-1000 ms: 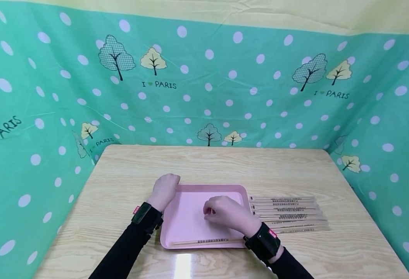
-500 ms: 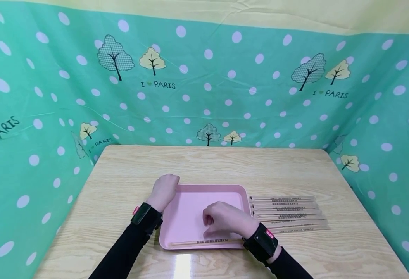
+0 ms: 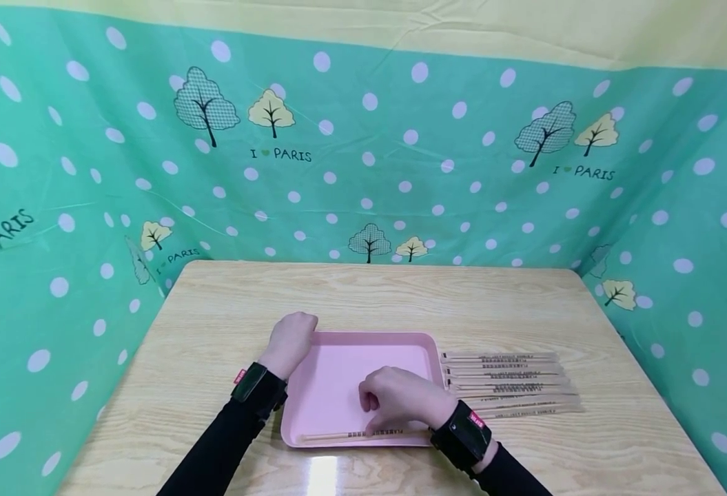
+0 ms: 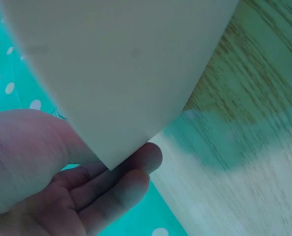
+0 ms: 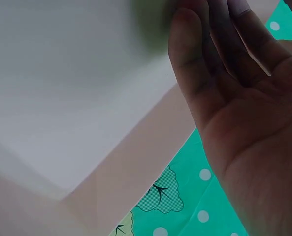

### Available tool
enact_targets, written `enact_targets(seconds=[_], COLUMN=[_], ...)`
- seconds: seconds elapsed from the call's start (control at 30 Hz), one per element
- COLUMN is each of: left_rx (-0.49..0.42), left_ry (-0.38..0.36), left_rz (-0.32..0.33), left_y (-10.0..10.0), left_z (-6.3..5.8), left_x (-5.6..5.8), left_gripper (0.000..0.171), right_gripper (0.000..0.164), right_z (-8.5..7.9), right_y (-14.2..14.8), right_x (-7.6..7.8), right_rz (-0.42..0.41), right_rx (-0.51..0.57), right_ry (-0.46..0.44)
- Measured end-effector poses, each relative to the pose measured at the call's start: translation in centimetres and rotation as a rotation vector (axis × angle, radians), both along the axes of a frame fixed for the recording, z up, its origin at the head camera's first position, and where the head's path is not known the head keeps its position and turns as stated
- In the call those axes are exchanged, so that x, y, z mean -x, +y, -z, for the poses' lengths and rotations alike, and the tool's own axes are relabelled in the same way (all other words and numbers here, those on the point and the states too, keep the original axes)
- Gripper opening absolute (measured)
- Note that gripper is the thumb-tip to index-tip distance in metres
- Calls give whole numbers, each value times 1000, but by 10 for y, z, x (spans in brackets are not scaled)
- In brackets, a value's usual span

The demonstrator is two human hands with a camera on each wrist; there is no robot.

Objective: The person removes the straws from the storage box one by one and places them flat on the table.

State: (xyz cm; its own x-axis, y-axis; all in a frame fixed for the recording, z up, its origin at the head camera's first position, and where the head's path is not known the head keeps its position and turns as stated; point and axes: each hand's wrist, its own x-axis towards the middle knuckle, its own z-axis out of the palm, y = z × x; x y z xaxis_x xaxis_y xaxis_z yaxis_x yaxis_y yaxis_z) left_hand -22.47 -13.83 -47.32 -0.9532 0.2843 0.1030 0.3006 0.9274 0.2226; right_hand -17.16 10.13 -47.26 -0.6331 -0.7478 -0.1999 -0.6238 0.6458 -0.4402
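Observation:
A shallow pink tray (image 3: 332, 386) lies on the table; the left hand (image 3: 290, 342) grips its far left corner. In the left wrist view the fingers (image 4: 117, 196) curl under the tray's edge. Along the near side inside the tray lies a long, thin drinking straw (image 3: 332, 436) in a clear printed wrapper. Above it is the right hand (image 3: 403, 398), fingers loosely bent, with the thumb at or just over the wrapper. The forearm side hides the straw's right end. In the right wrist view the fingers (image 5: 187, 54) show, but not the straw.
Several more wrapped straws (image 3: 512, 386) lie in a row on the wooden table (image 3: 264, 293), right of the tray. A green dotted cloth (image 3: 313, 172) stands around the back and sides.
The right hand has lowered towards the near side of the tray, its thumb coming to the wrapped straw. The left hand keeps its place on the tray.

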Motion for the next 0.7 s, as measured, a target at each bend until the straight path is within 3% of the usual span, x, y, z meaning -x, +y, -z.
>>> enact_targets(seconds=[0.2, 0.37, 0.6, 0.7], left_rx=[4, -1, -7, -7], left_ry=[-6, -5, 18, 15], left_rz=[-4, 5, 15, 15], left_y=[0, 0, 0, 0], left_z=[-1, -2, -2, -2], left_x=[0, -1, -3, -3], left_gripper=[24, 24, 27, 27], right_gripper=[37, 28, 21, 21], right_z=[-2, -1, 0, 1], right_y=[-4, -4, 0, 0], right_x=[-2, -2, 2, 2], right_rz=[-12, -23, -50, -52], right_rx=[-26, -3, 55, 52], right_ry=[-25, -47, 152, 186])
